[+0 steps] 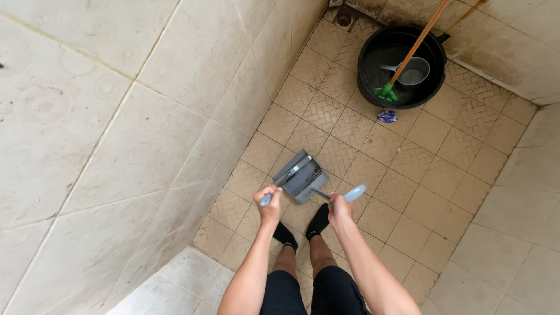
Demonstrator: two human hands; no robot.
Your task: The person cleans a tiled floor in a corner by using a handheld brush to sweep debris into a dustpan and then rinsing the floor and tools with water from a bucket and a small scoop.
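Sweeping stage: grey dustpan (302, 177) is steadied by its handle, gripped in the right hand (340, 208); brush handle (284, 181) is clenched in the left hand (269, 203). Next judged: debris drawn into the pan across the tiled floor (408, 169).

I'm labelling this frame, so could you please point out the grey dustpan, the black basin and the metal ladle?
Grey dustpan (303, 178): head view, on its ribbed pan.
Black basin (366, 53): head view, left rim.
Metal ladle (414, 71): head view, its bowl.

grey dustpan (303, 177); black basin (401, 64); tan herringbone floor (420, 169)
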